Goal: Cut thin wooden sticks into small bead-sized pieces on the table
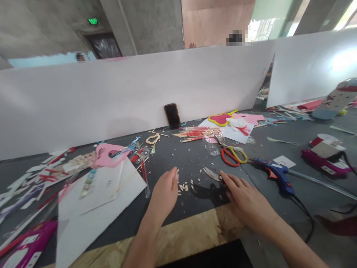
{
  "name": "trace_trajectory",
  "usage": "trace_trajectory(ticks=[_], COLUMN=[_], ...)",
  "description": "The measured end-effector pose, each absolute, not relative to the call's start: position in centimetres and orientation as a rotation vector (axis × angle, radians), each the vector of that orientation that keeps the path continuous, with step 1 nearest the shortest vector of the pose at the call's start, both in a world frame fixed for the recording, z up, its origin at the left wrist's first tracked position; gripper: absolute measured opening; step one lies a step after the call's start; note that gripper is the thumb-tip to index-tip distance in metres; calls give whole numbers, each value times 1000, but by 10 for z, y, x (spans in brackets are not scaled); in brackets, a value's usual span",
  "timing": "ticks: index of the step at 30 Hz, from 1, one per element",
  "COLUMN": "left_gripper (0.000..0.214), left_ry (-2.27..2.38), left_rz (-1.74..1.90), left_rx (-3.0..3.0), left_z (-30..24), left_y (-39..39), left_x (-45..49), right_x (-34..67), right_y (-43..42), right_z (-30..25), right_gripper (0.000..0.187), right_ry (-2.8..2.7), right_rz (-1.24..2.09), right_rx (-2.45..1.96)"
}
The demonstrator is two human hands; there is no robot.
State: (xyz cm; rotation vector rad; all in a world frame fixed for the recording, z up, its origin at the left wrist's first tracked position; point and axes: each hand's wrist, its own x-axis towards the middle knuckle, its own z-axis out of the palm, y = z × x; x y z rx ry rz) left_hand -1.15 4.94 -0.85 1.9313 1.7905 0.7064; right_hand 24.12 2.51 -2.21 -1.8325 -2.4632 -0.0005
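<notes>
My right hand [245, 193] is wrapped round small shears [212, 174], whose curved metal blades point left over the dark table. The handles are hidden under my palm. My left hand [164, 190] rests on its edge near the table's front, fingers pressed together; a tiny pale bit shows at the fingertips, too small to name. Between the hands lie several short cut stick pieces [183, 187]. Beyond them is a bundle of red-and-cream sticks [198, 133]. Scissors with red and yellow handles [230, 160] lie behind my right hand.
A phone [172, 116] leans against the white partition [139, 89]. White boards [92, 216] and craft scraps cover the left side. On the right are a blue glue gun [276, 173] with a cord, a purple tool [323, 162] and a bottle [334, 100].
</notes>
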Motion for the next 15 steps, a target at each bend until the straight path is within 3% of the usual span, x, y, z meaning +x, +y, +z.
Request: trace_trajectory(ticks=[5, 15], left_gripper=[36, 25], left_ry=[1608, 1262], left_rz=[908, 1024], left_rx=[1666, 1272], left_z=[5, 3], left_y=[25, 8], left_x=[-11, 11], right_x=[236, 208], right_y=[20, 0], right_z=[-16, -15], right_gripper=[55, 69], right_ry=[-2342, -2465], right_rz=[24, -130], right_rx=[-1702, -1527])
